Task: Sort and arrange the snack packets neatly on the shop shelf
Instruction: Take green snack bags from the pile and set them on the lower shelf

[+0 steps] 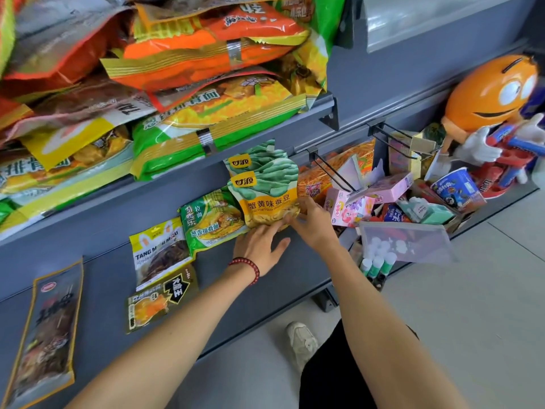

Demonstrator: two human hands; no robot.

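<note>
Head view: a yellow-and-green glossy plastic snack packet [267,199] stands upright at the back edge of the grey shop shelf [206,278], just beyond both hands; the right hand [314,224] pinches its lower right corner, while the left hand [259,250] has its fingers [272,228] straight and spread, touching the packet's bottom edge.

The lower grey shelf [106,278] carries a loose row of snack packets. A long dark packet [44,326] lies flat at the left, then a small yellow-and-black packet [160,302], a Tang Mou Mou packet [160,255] and a green noodle packet [211,221]. Two broad-bean packets [265,196] stand upright, one behind the other. The upper shelf [323,103] bears piled noodle multipacks [218,119].
</note>
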